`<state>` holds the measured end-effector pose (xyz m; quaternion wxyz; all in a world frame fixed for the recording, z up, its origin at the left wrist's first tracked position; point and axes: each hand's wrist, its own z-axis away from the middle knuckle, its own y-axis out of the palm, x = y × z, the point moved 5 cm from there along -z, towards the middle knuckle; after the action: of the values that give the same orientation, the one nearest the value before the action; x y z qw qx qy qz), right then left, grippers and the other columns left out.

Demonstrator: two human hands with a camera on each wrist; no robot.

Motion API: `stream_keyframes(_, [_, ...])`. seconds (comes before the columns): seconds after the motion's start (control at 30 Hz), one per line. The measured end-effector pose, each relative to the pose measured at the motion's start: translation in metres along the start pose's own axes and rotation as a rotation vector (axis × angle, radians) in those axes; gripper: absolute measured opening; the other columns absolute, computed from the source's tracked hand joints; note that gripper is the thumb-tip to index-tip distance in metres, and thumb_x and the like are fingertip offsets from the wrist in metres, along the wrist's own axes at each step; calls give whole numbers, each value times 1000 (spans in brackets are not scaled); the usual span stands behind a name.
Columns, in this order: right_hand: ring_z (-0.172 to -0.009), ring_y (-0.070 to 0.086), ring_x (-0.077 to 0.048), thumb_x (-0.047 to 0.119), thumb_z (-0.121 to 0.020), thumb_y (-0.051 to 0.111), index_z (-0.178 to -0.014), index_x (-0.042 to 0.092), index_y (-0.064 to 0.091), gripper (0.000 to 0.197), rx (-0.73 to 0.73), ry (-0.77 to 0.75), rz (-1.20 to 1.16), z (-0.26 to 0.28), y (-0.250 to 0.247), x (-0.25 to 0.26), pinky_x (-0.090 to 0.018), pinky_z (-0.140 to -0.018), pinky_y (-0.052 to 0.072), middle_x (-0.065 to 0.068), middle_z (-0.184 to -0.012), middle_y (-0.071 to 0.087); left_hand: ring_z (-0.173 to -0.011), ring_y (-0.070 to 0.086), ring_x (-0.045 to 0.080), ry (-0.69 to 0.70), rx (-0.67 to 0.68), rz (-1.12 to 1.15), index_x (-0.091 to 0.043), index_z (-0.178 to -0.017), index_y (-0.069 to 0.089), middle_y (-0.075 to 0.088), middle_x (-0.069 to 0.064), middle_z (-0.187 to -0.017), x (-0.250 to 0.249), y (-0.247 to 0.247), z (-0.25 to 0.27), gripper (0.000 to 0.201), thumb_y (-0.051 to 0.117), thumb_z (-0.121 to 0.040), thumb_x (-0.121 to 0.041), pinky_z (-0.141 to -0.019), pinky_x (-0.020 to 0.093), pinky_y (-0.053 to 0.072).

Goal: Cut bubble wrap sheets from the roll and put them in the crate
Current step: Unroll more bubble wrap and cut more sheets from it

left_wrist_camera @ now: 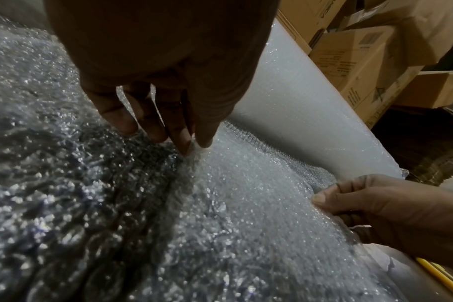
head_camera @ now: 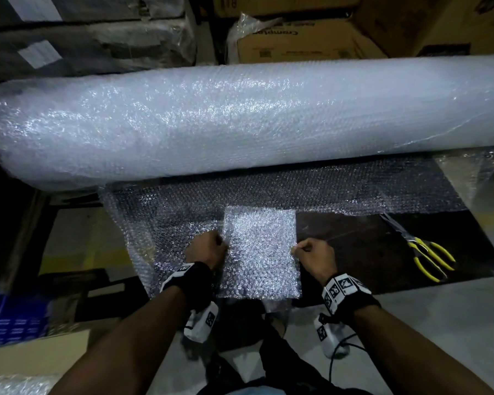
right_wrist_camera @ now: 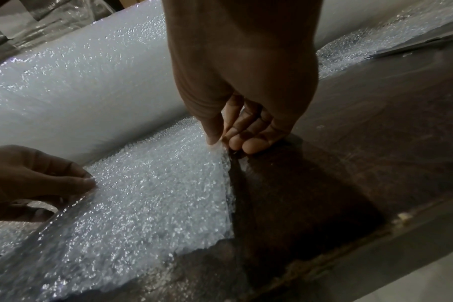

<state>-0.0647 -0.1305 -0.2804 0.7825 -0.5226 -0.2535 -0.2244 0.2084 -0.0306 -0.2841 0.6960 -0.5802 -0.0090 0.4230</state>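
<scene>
While we pinch the cut bubble wrap sheet (head_camera: 261,253) at its two side edges, the relation that matters is that it lies flat between our hands, long axis running away from us toward the bubble wrap roll (head_camera: 240,121). Our left hand (head_camera: 207,248) has its thumb and fingertips closed on the left edge, and our right hand (head_camera: 313,256) is clamped the same way on the right edge, so neither is nearer. The sheet rests partly on the unrolled web (head_camera: 166,220) and partly on the dark table (head_camera: 368,246), apart from the roll. We judge the blue crate (head_camera: 12,320) at our lower left to be the goal, so the left hand would likely lead the carry. The yellow-handled pliers (head_camera: 428,258) lie to our right, clear of that path.
</scene>
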Motion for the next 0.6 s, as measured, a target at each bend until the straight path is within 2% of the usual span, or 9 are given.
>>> stream_keyframes(0.13, [-87, 71, -21, 29, -82, 78, -73, 23, 71, 13, 2, -8, 37, 0, 1, 0, -28, -80, 51, -3, -83, 76, -85, 68, 30, 8, -7, 31, -22, -79, 62, 71, 9, -86, 1, 1, 1, 17, 65, -86, -38, -76, 39, 55])
stream_keyframes(0.2, [-90, 70, -25, 32, -83, 78, -82, 17, 75, 14, -32, -18, 54, 2, -2, 1, -30, -81, 50, -6, -86, 76, -96, 64, 32, 45, -46, 15, -19, -95, 65, 69, 10, -100, 2, -2, 4, 21, 68, -87, -38, -80, 39, 52])
stream_keyframes(0.27, [-94, 68, -31, 28, -87, 76, -91, 8, 75, 21, -97, -78, 118, 3, -7, 8, -34, -83, 49, -12, -93, 75, -107, 56, 33, 156, -109, -75, -11, -115, 63, 60, 12, -114, -4, -9, 8, 37, 72, -87, -33, -85, 40, 48])
stream_keyframes(0.33, [-98, 64, -33, 21, -90, 72, -97, 6, 73, 17, -131, -213, 230, 3, -12, 21, -36, -85, 47, -14, -100, 70, -115, 50, 33, 334, -128, -172, -9, -126, 58, 54, 13, -125, -23, -15, 11, 52, 76, -83, -32, -90, 41, 45])
stream_keyframes(0.4, [-103, 60, -33, 15, -90, 70, -107, 7, 70, 19, -96, -374, 334, -1, -11, 35, -37, -88, 47, -12, -107, 62, -133, 38, 32, 487, -14, -310, -12, -141, 47, 43, 13, -145, -45, -12, 12, 71, 77, -82, -38, -106, 44, 39])
stream_keyframes(0.47, [-116, 52, -29, 13, -91, 69, -124, 11, 64, 33, 25, -476, 415, -10, -4, 48, -38, -100, 43, -10, -121, 57, -148, 15, 33, 557, 153, -464, -15, -153, 29, 18, 11, -162, -60, -2, 5, 90, 76, -82, -43, -119, 52, 23])
stream_keyframes(0.53, [-131, 39, -27, 17, -90, 71, -139, 18, 52, 53, 171, -481, 503, -20, 5, 58, -42, -112, 37, -9, -139, 46, -151, 1, 37, 571, 263, -583, -17, -157, 15, 0, 12, -166, -68, 7, -3, 106, 79, -78, -46, -121, 57, 13])
stream_keyframes(0.6, [-136, 33, -29, 18, -87, 73, -148, 23, 41, 68, 264, -466, 621, -28, 12, 63, -47, -114, 36, -11, -148, 37, -151, -2, 40, 552, 313, -670, -20, -158, 8, -6, 15, -166, -70, 13, -9, 116, 82, -73, -49, -120, 61, 12])
